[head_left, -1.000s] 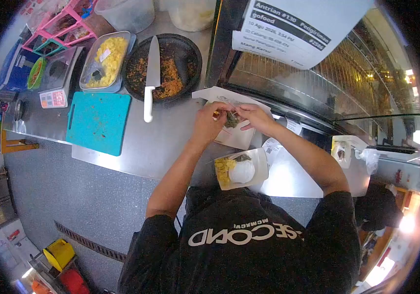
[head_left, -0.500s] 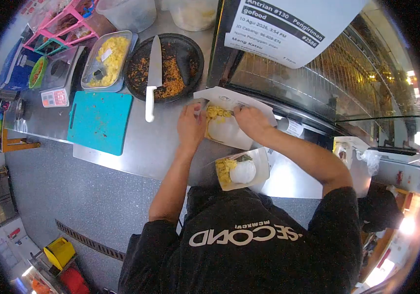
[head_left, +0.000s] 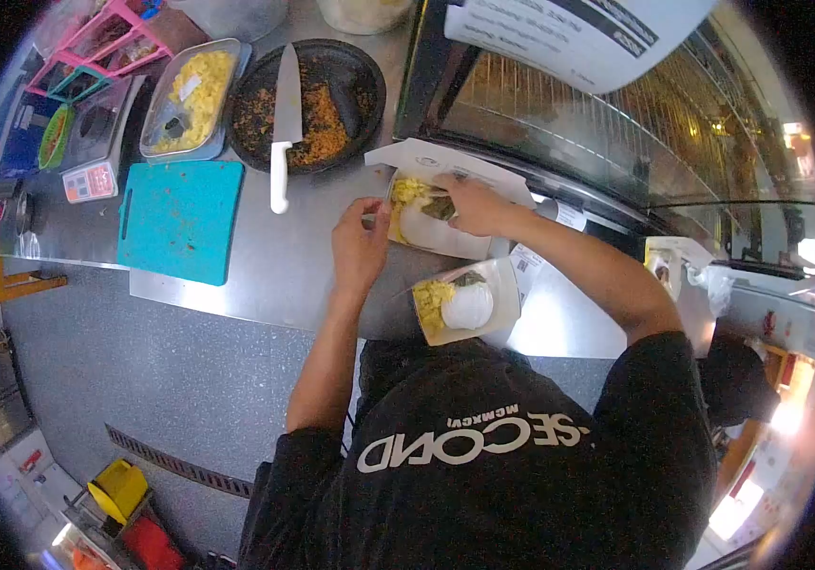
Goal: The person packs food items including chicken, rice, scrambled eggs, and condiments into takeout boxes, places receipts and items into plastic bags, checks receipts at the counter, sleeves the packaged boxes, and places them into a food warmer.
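An open white paper food box [head_left: 469, 249] lies on the steel counter, holding yellow chopped food [head_left: 407, 195] and a mound of white rice [head_left: 423, 228]. My right hand [head_left: 479, 204] reaches into it, thumb and fingers around some dark green leafy food [head_left: 440, 208] beside the rice. At the box's left edge is my left hand [head_left: 358, 247], fingers loosely curled with a gap between thumb and forefinger; nothing shows in it. A second open food box [head_left: 514, 309] stands nearer my body, with yellow pieces, a rice mound [head_left: 467, 307] and greens.
Left of the boxes, a white-handled knife [head_left: 287, 104] lies across a black round dish [head_left: 369, 142] with brown crumbs. Beyond are a teal cutting board [head_left: 179, 223], a tub of yellow food [head_left: 189, 100] and a scale [head_left: 92, 180]. A glass cabinet [head_left: 559, 123] borders the right.
Dark greens now show under my right fingers inside the box. My left hand has shifted slightly back from the box's edge. The whole view has moved a little.
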The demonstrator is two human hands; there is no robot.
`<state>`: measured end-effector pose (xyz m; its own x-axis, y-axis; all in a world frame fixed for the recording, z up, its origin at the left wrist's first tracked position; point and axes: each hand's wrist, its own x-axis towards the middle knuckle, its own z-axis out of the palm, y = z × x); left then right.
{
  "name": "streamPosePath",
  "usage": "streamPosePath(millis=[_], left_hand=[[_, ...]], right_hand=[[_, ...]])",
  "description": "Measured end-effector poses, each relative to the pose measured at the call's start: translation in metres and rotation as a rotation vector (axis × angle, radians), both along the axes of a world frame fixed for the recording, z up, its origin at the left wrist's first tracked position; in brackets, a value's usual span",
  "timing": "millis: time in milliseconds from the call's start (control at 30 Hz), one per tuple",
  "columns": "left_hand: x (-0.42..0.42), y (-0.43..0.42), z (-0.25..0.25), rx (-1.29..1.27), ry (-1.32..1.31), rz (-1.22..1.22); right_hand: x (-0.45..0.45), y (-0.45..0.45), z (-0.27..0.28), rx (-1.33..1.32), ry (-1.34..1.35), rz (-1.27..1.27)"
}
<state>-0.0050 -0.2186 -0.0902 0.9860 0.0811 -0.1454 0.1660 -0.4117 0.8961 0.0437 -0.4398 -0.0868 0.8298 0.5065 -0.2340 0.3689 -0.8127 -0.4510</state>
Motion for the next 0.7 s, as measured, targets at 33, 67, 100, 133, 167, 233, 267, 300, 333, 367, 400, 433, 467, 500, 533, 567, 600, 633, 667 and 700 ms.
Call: streamPosePath(millis=[33,67,100,133,167,233,267,300,333,367,400,433,467,500,533,567,600,633,667,700], left_hand=[[-0.01,-0.001,0.021,-0.076,0.024,-0.015],[-0.019,-0.002,0.035,-0.151,0.045,-0.025],[-0.024,-0.004,0.04,-0.19,0.031,-0.1],[-0.03,-0.006,0.045,-0.226,0.018,-0.178],[-0.035,-0.008,0.048,-0.262,0.003,-0.257],[-0.043,-0.01,0.055,-0.147,0.001,-0.38],[-0.048,-0.013,0.057,-0.091,0.0,-0.442],[-0.058,-0.015,0.054,0.045,0.011,-0.501],[-0.074,-0.015,0.046,0.183,0.018,-0.555],[-0.09,-0.015,0.036,0.324,0.025,-0.609],[-0.108,-0.017,0.026,0.367,0.002,-0.561],[-0.128,-0.021,0.014,0.409,-0.023,-0.511],[-0.145,-0.026,0.002,0.448,-0.045,-0.459],[-0.155,-0.031,-0.01,0.407,-0.026,-0.369],[-0.163,-0.036,-0.021,0.364,-0.008,-0.276],[-0.169,-0.04,-0.033,0.318,0.01,-0.18],[-0.172,-0.044,-0.052,0.171,0.073,-0.086],[-0.175,-0.047,-0.074,0.021,0.136,0.008],[-0.176,-0.05,-0.083,-0.131,0.197,0.101],[-0.177,-0.053,-0.081,-0.271,0.23,0.186]], right_hand=[[-0.006,-0.001,0.022,0.03,-0.036,0.011],[-0.015,-0.01,0.031,0.038,-0.135,0.016],[-0.024,-0.015,0.053,0.091,-0.026,-0.086],[-0.036,-0.018,0.081,0.147,0.083,-0.189],[-0.051,-0.023,0.096,0.203,0.191,-0.292],[-0.088,-0.038,0.094,0.179,0.214,-0.42],[-0.109,-0.047,0.09,0.166,0.226,-0.486],[-0.134,-0.057,0.078,0.154,0.091,-0.462],[-0.158,-0.066,0.056,0.142,-0.046,-0.436],[-0.179,-0.07,0.035,0.131,-0.183,-0.411],[-0.195,-0.069,0.017,0.171,-0.213,-0.469],[-0.209,-0.068,-0.001,0.211,-0.243,-0.526],[-0.219,-0.067,-0.018,0.25,-0.27,-0.581],[-0.225,-0.064,-0.032,0.307,-0.22,-0.663],[-0.227,-0.059,-0.044,0.364,-0.171,-0.742],[-0.229,-0.056,-0.055,0.421,-0.12,-0.815],[-0.229,-0.056,-0.065,0.455,-0.093,-0.819],[-0.228,-0.056,-0.069,0.475,-0.067,-0.834],[-0.227,-0.055,-0.072,0.495,-0.041,-0.847],[-0.227,-0.055,-0.073,0.514,-0.013,-0.86]])
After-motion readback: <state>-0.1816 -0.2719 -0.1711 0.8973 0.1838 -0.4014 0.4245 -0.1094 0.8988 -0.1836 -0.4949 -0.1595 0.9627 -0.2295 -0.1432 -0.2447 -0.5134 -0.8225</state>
